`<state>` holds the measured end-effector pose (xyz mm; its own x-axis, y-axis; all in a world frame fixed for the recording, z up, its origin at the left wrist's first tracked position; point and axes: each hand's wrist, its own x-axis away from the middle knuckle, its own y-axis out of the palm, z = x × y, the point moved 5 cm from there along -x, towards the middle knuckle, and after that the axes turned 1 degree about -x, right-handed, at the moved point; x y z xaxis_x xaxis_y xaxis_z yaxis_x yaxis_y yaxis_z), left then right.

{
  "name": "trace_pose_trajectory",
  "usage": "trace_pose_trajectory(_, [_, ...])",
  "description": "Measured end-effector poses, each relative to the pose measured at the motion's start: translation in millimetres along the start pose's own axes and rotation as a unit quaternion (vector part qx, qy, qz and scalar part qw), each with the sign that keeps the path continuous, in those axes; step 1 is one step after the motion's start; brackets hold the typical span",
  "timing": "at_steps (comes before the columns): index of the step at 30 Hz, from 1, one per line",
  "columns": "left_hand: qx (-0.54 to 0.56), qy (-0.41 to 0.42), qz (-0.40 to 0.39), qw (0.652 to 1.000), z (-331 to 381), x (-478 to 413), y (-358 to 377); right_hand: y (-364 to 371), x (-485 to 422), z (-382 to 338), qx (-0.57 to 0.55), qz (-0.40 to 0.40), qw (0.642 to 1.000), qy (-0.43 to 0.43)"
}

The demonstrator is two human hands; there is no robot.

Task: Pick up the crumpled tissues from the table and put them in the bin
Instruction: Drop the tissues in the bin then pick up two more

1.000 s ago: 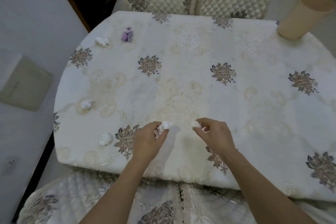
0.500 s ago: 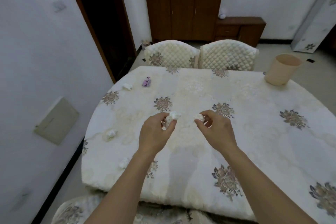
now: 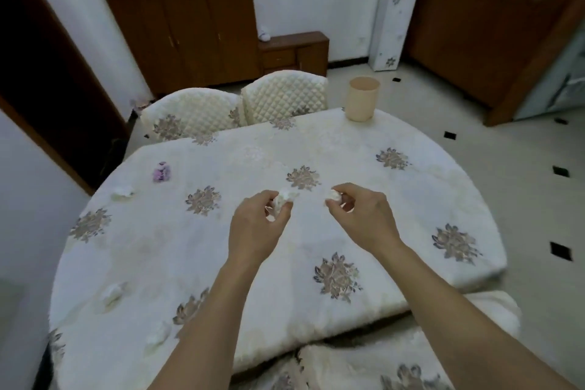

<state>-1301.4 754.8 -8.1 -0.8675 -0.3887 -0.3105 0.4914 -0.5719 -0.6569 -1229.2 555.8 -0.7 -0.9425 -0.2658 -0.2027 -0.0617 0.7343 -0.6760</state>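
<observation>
My left hand (image 3: 256,228) pinches a white crumpled tissue (image 3: 283,199) above the middle of the table (image 3: 411,199). My right hand (image 3: 364,222) pinches a second white tissue (image 3: 334,196) beside it. A beige bin (image 3: 363,98) stands on the table's far right corner, upright and open-topped. More crumpled tissues lie on the left side of the cloth: a purple one (image 3: 161,172) and a white one (image 3: 123,192) at the far left, another white one (image 3: 112,293) nearer, and one (image 3: 160,334) by the near edge.
Two quilted chairs (image 3: 234,108) stand against the table's far edge and another chair (image 3: 380,364) is below my arms. A wooden cabinet (image 3: 186,35) lines the back wall. A white wall runs along the left, tiled floor lies to the right.
Both hands have lifted their tissues off the cloth and moved forward over the table. My head has tilted up, bringing the room and the bin into fuller view.
</observation>
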Motion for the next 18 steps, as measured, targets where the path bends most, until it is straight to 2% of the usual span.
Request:
trace_pose_trajectory(4, [0.038, 0.053, -0.067, 0.996, 36, 5, 53, -48, 37, 47, 0.043, 0.063, 0.994, 0.073])
trace_pose_trajectory(9, [0.088, 0.133, -0.156, 0.975, 100, 31, 117, -110, 101, 103, 0.073, 0.15, 0.971, 0.171])
trace_pose_trajectory(13, [0.097, 0.184, -0.2, 0.957, 141, 50, 158, -150, 143, 139, 0.077, 0.202, 0.95, 0.227])
trace_pose_trajectory(18, [0.079, 0.218, -0.233, 0.944, 173, 65, 201, -178, 169, 179, 0.076, 0.23, 0.935, 0.26])
